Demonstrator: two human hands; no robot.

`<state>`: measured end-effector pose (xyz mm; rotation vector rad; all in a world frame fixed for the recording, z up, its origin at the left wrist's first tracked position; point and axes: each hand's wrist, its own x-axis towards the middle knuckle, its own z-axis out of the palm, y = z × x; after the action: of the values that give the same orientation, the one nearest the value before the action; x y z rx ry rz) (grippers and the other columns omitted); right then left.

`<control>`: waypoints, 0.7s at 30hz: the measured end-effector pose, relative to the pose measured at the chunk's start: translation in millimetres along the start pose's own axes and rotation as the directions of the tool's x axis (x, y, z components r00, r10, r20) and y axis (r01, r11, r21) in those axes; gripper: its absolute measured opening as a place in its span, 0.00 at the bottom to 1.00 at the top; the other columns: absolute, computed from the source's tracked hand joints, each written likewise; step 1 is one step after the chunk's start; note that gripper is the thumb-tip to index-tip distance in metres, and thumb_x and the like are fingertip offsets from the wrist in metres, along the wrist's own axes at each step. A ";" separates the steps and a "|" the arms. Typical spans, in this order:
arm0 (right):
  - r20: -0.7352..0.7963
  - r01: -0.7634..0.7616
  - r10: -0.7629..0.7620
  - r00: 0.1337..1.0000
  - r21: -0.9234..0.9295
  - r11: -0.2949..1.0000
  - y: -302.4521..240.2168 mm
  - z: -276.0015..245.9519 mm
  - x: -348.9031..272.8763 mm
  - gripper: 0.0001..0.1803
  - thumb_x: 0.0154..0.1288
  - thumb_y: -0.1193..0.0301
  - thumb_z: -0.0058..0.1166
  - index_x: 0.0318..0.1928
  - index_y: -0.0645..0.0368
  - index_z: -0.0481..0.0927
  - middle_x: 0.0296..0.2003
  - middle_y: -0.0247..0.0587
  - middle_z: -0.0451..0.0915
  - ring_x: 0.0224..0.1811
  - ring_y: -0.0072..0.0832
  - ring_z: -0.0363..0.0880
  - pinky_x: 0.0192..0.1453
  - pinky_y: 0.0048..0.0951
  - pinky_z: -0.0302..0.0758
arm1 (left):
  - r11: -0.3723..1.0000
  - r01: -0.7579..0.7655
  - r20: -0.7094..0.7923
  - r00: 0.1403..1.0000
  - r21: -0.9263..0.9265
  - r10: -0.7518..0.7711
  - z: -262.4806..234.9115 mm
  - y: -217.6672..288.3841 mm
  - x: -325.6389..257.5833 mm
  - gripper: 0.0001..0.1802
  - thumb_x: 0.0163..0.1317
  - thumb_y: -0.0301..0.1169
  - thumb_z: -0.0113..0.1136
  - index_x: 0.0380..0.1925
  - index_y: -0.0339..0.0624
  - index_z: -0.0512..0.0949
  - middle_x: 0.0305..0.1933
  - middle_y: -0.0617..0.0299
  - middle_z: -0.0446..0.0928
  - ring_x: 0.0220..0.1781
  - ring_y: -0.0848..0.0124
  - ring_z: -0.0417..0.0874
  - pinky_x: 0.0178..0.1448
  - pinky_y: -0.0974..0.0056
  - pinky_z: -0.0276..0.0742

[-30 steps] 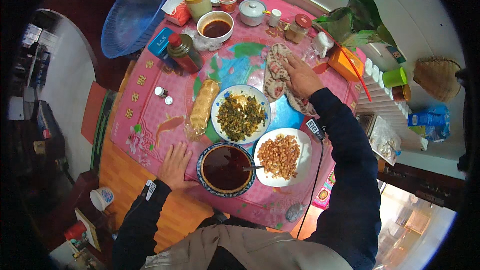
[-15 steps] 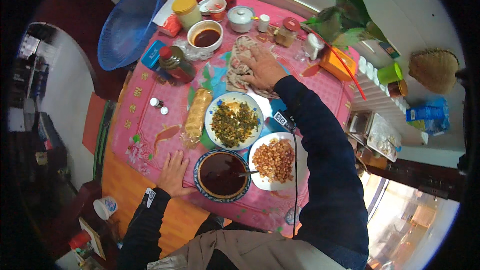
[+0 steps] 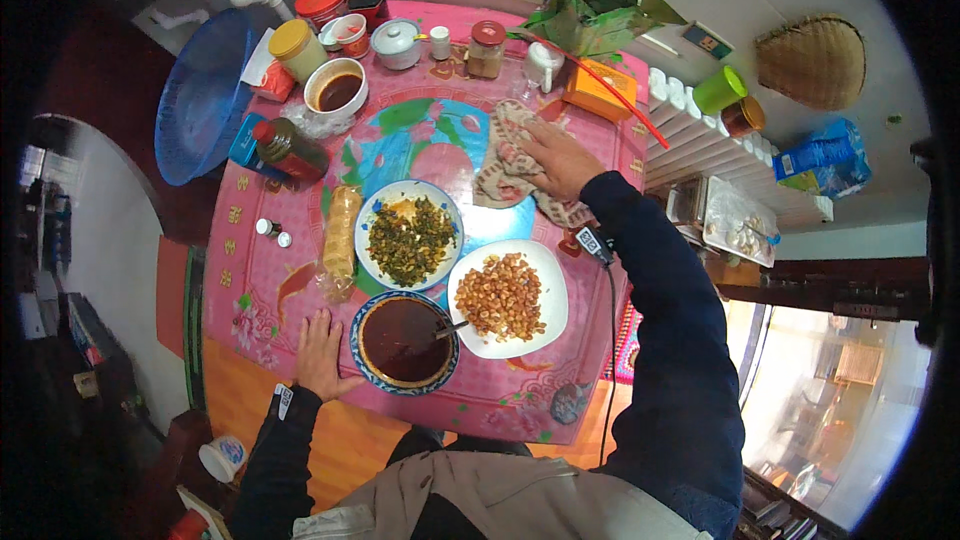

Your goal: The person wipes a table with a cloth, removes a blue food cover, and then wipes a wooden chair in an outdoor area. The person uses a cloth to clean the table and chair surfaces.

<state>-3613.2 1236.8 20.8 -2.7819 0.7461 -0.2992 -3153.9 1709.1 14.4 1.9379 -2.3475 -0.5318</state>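
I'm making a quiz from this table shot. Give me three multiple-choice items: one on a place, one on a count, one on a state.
1. Where does the right hand lie?
A. on the cloth
B. on the blue basket
C. in a bowl

2. How many dishes of food stand nearest the person?
A. one
B. three
C. five

3. How is the left hand?
A. closed on a spoon
B. flat on the table
C. raised

A: the palm presses the cloth. B: greens, peanuts, dark sauce. B: its fingers are spread on the tablecloth.
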 end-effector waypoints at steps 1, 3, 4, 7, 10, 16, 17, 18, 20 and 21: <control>-0.024 -0.002 0.002 1.000 -0.007 1.000 6.1 -4.1 -15.7 0.39 0.68 0.59 0.70 0.75 0.58 0.75 0.78 0.63 0.68 0.83 0.61 0.65 0.86 0.55 0.64 | 1.000 -0.005 0.003 1.000 0.009 0.005 -0.7 0.5 0.8 0.70 0.55 0.73 0.71 0.83 0.32 0.59 0.89 0.28 0.52 0.91 0.30 0.50 0.90 0.26 0.40; 0.024 -0.115 0.116 0.993 -0.038 0.993 17.0 -12.0 -49.4 0.40 0.65 0.62 0.70 0.76 0.59 0.74 0.78 0.63 0.69 0.82 0.60 0.66 0.86 0.53 0.65 | 1.000 -0.013 0.002 1.000 0.028 0.013 -2.8 1.6 1.9 0.70 0.54 0.73 0.71 0.83 0.31 0.59 0.89 0.28 0.52 0.91 0.30 0.50 0.90 0.26 0.40; 0.014 -0.141 0.142 0.990 -0.060 0.988 22.3 -15.3 -64.2 0.40 0.65 0.63 0.70 0.76 0.59 0.74 0.78 0.62 0.69 0.82 0.60 0.66 0.86 0.53 0.65 | 0.999 -0.026 -0.021 0.999 0.047 0.027 -3.7 2.6 1.9 0.69 0.52 0.71 0.75 0.80 0.28 0.63 0.87 0.25 0.54 0.90 0.31 0.52 0.90 0.26 0.42; 0.008 -0.216 0.217 0.976 -0.091 0.972 40.0 -25.0 -97.5 0.40 0.64 0.64 0.71 0.76 0.59 0.75 0.77 0.61 0.70 0.81 0.58 0.67 0.85 0.53 0.67 | 0.995 -0.061 -0.065 0.996 0.073 0.066 -4.1 3.2 2.7 0.70 0.52 0.71 0.75 0.81 0.29 0.61 0.88 0.27 0.54 0.90 0.31 0.52 0.90 0.26 0.42; -0.020 -0.295 0.295 0.955 -0.117 0.948 43.4 -21.1 -107.7 0.39 0.64 0.65 0.72 0.75 0.58 0.76 0.77 0.60 0.70 0.81 0.58 0.68 0.85 0.52 0.68 | 0.997 -0.039 -0.048 0.998 0.062 0.042 -2.8 3.0 3.2 0.69 0.56 0.73 0.71 0.82 0.30 0.60 0.88 0.28 0.54 0.90 0.31 0.52 0.90 0.26 0.42; -0.118 -0.348 0.333 0.936 -0.156 0.924 14.9 -14.1 -125.5 0.36 0.69 0.55 0.68 0.74 0.56 0.79 0.77 0.62 0.71 0.80 0.64 0.67 0.85 0.57 0.65 | 0.997 -0.036 -0.053 0.998 0.062 0.039 -3.5 4.2 4.5 0.68 0.60 0.75 0.66 0.83 0.31 0.58 0.88 0.30 0.54 0.90 0.33 0.53 0.91 0.28 0.43; -0.110 -0.359 0.346 0.932 -0.134 0.924 6.7 -12.6 -131.8 0.36 0.69 0.57 0.68 0.74 0.56 0.78 0.78 0.62 0.69 0.80 0.64 0.66 0.85 0.58 0.64 | 0.997 -0.044 -0.064 0.997 0.066 0.048 -4.4 4.8 4.4 0.68 0.60 0.75 0.67 0.84 0.31 0.58 0.88 0.30 0.54 0.90 0.33 0.53 0.91 0.28 0.43; -0.103 -0.377 0.367 0.925 -0.113 0.919 -0.9 -11.6 -138.2 0.36 0.68 0.59 0.68 0.74 0.56 0.78 0.79 0.62 0.68 0.81 0.64 0.64 0.86 0.58 0.62 | 0.996 -0.045 -0.059 0.997 0.072 0.049 -4.9 5.5 4.8 0.68 0.58 0.71 0.71 0.84 0.31 0.58 0.89 0.30 0.54 0.91 0.34 0.52 0.91 0.30 0.42; -0.154 -0.380 0.359 0.920 -0.133 0.916 -12.4 -10.7 -148.9 0.35 0.67 0.58 0.70 0.72 0.54 0.80 0.76 0.62 0.71 0.79 0.64 0.67 0.84 0.57 0.65 | 0.998 -0.019 -0.032 0.999 0.068 0.022 -6.1 7.1 5.0 0.69 0.56 0.69 0.73 0.84 0.31 0.58 0.89 0.30 0.54 0.91 0.34 0.52 0.92 0.31 0.42; -0.170 -0.379 0.357 0.919 -0.126 0.917 -19.3 -9.2 -154.9 0.34 0.67 0.58 0.70 0.72 0.54 0.80 0.76 0.62 0.71 0.79 0.64 0.66 0.84 0.57 0.65 | 0.998 -0.011 -0.035 0.999 0.060 0.014 -6.7 7.9 4.5 0.69 0.55 0.68 0.75 0.84 0.31 0.58 0.89 0.30 0.54 0.91 0.34 0.51 0.92 0.31 0.41</control>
<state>-3738.1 1330.9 14.5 -2.7016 1.3618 -0.3829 -3160.6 1704.5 22.2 1.9389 -2.3789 -0.4267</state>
